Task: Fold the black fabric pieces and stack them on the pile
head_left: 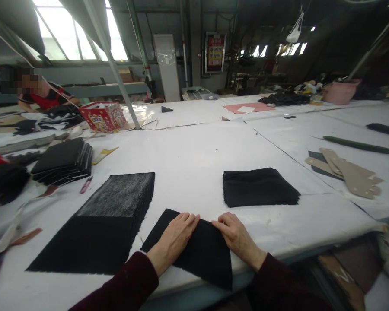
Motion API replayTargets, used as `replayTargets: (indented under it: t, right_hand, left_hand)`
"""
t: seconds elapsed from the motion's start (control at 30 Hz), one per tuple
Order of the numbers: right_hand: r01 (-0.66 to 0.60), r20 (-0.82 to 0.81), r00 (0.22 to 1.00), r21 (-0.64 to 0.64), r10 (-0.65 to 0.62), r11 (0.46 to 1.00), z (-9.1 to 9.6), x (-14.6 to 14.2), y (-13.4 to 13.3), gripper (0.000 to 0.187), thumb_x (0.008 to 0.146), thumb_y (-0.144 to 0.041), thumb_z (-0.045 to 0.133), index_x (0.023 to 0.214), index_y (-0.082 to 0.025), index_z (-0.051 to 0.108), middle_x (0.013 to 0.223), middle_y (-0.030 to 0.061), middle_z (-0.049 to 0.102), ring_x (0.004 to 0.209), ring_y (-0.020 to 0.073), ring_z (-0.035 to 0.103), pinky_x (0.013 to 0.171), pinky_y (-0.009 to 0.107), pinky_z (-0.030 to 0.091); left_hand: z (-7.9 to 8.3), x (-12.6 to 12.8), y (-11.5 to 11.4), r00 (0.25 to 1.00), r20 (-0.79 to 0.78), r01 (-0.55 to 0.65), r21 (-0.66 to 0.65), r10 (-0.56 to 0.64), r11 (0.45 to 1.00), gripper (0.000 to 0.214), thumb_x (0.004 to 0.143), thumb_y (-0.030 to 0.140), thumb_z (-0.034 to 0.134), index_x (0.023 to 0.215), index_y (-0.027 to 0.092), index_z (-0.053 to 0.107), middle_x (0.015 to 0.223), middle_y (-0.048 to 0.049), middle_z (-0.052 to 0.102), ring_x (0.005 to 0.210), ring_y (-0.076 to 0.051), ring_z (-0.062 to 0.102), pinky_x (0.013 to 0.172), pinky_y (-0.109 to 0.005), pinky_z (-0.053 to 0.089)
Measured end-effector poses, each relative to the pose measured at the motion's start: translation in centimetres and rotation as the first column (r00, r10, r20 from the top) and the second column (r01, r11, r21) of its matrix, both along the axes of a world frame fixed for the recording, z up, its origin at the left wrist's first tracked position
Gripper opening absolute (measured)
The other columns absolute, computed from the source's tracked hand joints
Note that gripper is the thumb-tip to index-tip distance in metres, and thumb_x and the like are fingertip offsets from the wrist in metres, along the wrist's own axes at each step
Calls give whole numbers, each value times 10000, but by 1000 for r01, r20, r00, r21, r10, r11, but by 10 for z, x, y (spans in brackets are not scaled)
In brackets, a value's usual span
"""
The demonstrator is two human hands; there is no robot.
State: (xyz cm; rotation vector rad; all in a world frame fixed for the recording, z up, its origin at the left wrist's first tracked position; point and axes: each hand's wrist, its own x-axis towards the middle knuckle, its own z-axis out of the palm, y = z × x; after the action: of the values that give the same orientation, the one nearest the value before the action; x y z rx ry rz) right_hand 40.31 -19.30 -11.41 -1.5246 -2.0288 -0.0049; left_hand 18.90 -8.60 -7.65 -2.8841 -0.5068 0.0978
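Observation:
Both hands rest on a black fabric piece [201, 255] lying at the near edge of the white table [194, 147]. My left hand [176, 235] lies flat on it with fingers stretched toward the piece's far corner. My right hand [235, 235] presses its fingertips on the same top edge, fingers slightly curled. To the left sits a thick stack of black fabric with a greyish top sheet [106, 220]. Beyond my right hand lies a smaller stack of black squares [257, 186].
Another black fabric pile [65, 160] and a pink-handled tool [86, 184] lie at the left. Beige cardboard patterns [350, 172] and a long dark green strip [359, 145] lie at the right. A red printed box [103, 115] stands behind; a person sits far left.

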Motion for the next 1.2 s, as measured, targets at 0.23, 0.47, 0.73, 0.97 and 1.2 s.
replayTargets:
  t: [0.23, 0.47, 0.73, 0.97, 1.2]
  right_hand:
    - [-23, 17, 1000, -2, 23, 1000, 0, 7, -5, 300, 954, -62, 400, 1128, -174, 617, 899, 63, 528, 855, 204, 461, 766, 353, 393]
    - [-24, 26, 999, -28, 25, 999, 2, 12, -13, 286, 951, -64, 406, 1121, -173, 609, 901, 66, 538, 855, 204, 468, 768, 348, 395]
    - [-21, 77, 997, -56, 25, 998, 9, 11, -16, 276, 956, -66, 390, 1101, -161, 603, 910, 69, 545, 861, 209, 470, 787, 360, 396]
    - [6, 128, 992, -86, 5, 996, 14, 29, -41, 308, 926, -42, 398, 1115, -171, 604, 929, 72, 547, 847, 209, 468, 780, 368, 391]
    - [194, -12, 981, -19, -194, 981, 21, 18, -51, 396, 889, -30, 388, 1211, -183, 559, 1049, 101, 557, 955, 236, 503, 809, 388, 421]
  left_hand:
    - [3, 14, -16, 998, -27, -56, 37, 57, 998, 621, 908, 104, 459, 1481, 277, 296, 1017, -63, 558, 910, -221, 544, 853, -386, 449]
    - [-2, 20, -16, 999, 34, 40, -22, -39, 999, 492, 921, 96, 441, 1410, 132, 395, 1148, -80, 559, 997, -206, 515, 895, -331, 439]
    - [-2, 30, -28, 1000, 19, 15, -7, -15, 1000, 594, 920, 133, 462, 1478, 254, 296, 1007, -61, 539, 881, -215, 513, 796, -361, 429]
    - [-5, 30, -29, 1000, 7, 15, 23, -16, 1000, 610, 911, 124, 437, 1486, 264, 289, 1042, -79, 540, 905, -230, 510, 850, -389, 417]
    - [-9, 33, -30, 999, 33, 18, 2, -18, 1000, 646, 888, 96, 434, 1493, 258, 278, 1093, -93, 552, 980, -246, 522, 962, -450, 398]
